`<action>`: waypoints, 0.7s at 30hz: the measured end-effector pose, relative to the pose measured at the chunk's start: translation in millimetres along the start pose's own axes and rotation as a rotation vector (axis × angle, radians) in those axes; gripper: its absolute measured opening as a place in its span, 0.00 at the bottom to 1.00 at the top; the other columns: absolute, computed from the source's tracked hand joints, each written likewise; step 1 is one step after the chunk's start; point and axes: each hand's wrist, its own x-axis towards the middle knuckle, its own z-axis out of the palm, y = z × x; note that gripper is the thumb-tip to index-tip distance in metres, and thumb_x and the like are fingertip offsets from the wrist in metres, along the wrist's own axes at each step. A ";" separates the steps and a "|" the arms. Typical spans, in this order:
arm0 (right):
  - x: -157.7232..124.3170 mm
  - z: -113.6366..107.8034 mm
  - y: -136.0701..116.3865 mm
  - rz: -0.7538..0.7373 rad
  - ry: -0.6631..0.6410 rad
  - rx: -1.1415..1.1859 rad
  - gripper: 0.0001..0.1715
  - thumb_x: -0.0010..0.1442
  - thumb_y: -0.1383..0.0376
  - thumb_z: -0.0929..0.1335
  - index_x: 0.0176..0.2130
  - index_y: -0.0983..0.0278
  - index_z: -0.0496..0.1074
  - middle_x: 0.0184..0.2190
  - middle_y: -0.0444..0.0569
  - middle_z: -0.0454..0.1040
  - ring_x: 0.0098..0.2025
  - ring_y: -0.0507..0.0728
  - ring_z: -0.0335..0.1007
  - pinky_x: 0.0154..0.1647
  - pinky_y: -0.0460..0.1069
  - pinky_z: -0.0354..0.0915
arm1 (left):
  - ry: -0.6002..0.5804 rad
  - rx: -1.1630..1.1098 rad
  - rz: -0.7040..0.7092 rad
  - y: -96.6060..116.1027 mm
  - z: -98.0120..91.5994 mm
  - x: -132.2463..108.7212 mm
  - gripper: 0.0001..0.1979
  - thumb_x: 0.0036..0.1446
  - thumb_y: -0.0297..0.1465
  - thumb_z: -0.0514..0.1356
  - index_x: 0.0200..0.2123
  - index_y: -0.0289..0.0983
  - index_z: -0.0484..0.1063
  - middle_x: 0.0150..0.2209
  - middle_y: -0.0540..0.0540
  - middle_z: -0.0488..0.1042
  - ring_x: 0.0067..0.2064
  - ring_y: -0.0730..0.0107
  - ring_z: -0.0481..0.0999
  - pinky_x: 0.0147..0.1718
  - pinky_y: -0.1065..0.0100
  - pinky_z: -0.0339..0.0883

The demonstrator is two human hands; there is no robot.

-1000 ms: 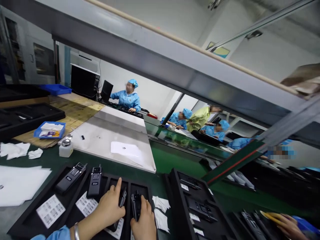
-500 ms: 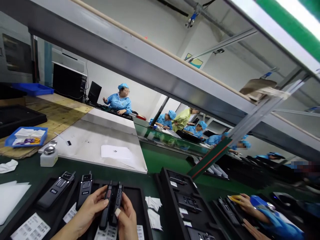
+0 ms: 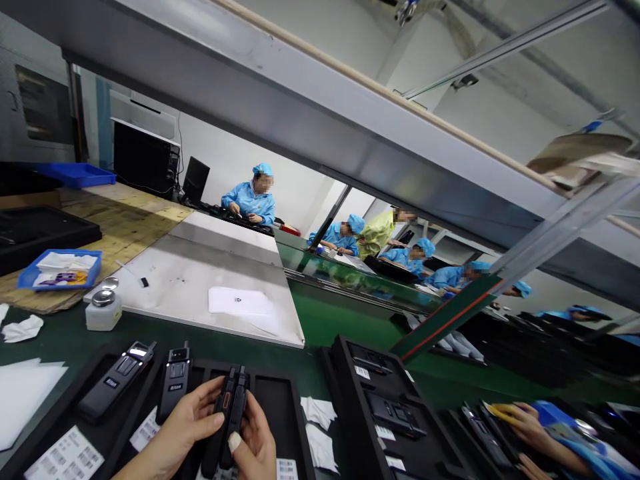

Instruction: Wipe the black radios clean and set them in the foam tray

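Note:
Two black walkie-talkies stand upright side by side in my hands, their narrow sides facing me. My left hand [image 3: 193, 423] is closed on the left walkie-talkie [image 3: 219, 433], which has an orange-outlined side button. Around the right walkie-talkie [image 3: 237, 408] my right hand [image 3: 256, 437] is closed, its thumb wrapped with a pale covering. Both are held over a black tray [image 3: 274, 393] with recesses. Two more walkie-talkies, one at the far left [image 3: 117, 383] and one nearer my left hand [image 3: 176, 377], lie in the tray. Barcode label sheets [image 3: 65, 459] lie below them.
Another black tray [image 3: 350, 407] with walkie-talkies is at the right, and crumpled white tissues [image 3: 320, 447] lie between the trays. A co-worker's hand [image 3: 525, 423] holds something yellow farther right. A dispenser bottle [image 3: 103, 312] stands near the white board [image 3: 175, 287]. A shelf beam [image 3: 320, 147] crosses overhead.
The two walkie-talkies have come closer together, and the left one has turned to show its orange-outlined button more fully. The whole view has shifted, so the surroundings appear slightly farther right.

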 end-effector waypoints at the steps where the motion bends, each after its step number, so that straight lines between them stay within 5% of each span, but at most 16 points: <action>1: -0.2 -0.8 0.9 0.001 0.003 0.001 0.44 0.43 0.52 0.80 0.56 0.62 0.71 0.54 0.59 0.75 0.52 0.68 0.75 0.54 0.61 0.68 | 0.001 0.001 0.006 -0.8 -0.2 0.1 0.37 0.39 0.40 0.76 0.54 0.39 0.76 0.55 0.35 0.75 0.58 0.44 0.72 0.62 0.48 0.59; 12: -4.2 4.9 -5.8 0.007 0.045 0.025 0.43 0.41 0.54 0.81 0.54 0.61 0.73 0.53 0.58 0.77 0.52 0.68 0.75 0.50 0.60 0.72 | 0.004 0.023 0.029 -6.4 -0.1 -0.6 0.38 0.37 0.41 0.77 0.55 0.40 0.75 0.54 0.36 0.76 0.56 0.43 0.74 0.59 0.47 0.62; 21: -6.9 8.5 -10.4 -0.002 0.046 0.013 0.44 0.42 0.52 0.80 0.55 0.62 0.72 0.53 0.59 0.77 0.53 0.69 0.74 0.56 0.63 0.68 | -0.060 0.047 0.016 -2.0 -2.6 -0.7 0.38 0.41 0.40 0.76 0.57 0.41 0.73 0.55 0.36 0.75 0.56 0.46 0.74 0.61 0.48 0.60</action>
